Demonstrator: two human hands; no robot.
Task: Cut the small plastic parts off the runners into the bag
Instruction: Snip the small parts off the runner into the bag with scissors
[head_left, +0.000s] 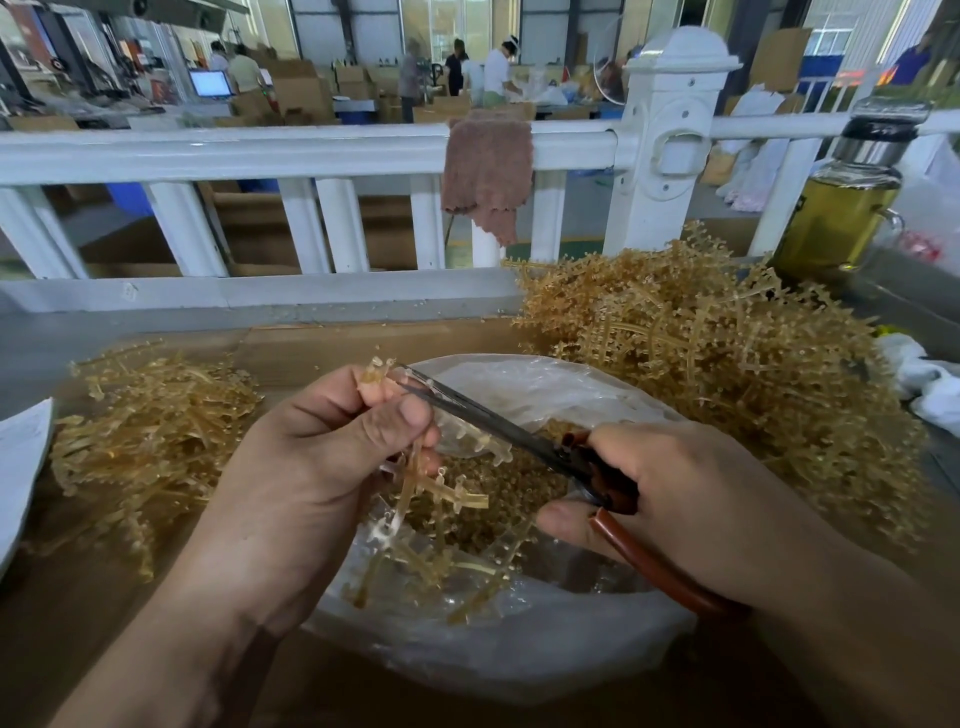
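My left hand (322, 457) grips a bunch of translucent amber runners (431, 499) over the clear plastic bag (519, 644); their ends hang down into the bag's mouth and one tip sticks up above my fingers. My right hand (691, 499) grips the scissors (498, 421) by their red-brown handles. The dark blades point up and left, and their tips lie against the runner tip beside my left thumb. Small cut-off amber parts (509, 483) lie heaped inside the bag.
A big pile of amber runners with parts (727, 364) lies at the right, a flatter pile of runners (150, 436) at the left. A white railing (311, 156) with a brown cloth (488, 171) stands behind. A bottle of yellow liquid (841, 208) stands far right. Cardboard covers the table.
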